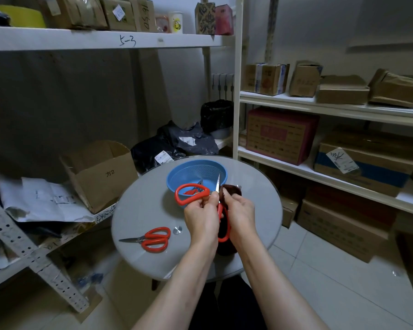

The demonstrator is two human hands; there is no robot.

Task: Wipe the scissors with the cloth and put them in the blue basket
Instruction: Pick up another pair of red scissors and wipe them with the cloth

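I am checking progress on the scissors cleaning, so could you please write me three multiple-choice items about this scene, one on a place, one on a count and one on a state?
1. Where does the round blue plastic basket stand?
A. At the far side of the round grey table
B. On the floor
C. On a shelf

2. How many pairs of red-handled scissors lie loose on the tabletop, outside the basket and hands?
A. None
B. One
C. Three

3. What are the hands doing?
A. Both rest empty
B. The left hand holds opened red-handled scissors while the right hand presses a dark maroon cloth to them
C. Both lift the basket

Answers: 1 A, the basket sits on the table beyond the hands. 2 B, a single closed pair lies at the left of the table. 3 B, the cloth sits beside the blade in the right hand's grip.
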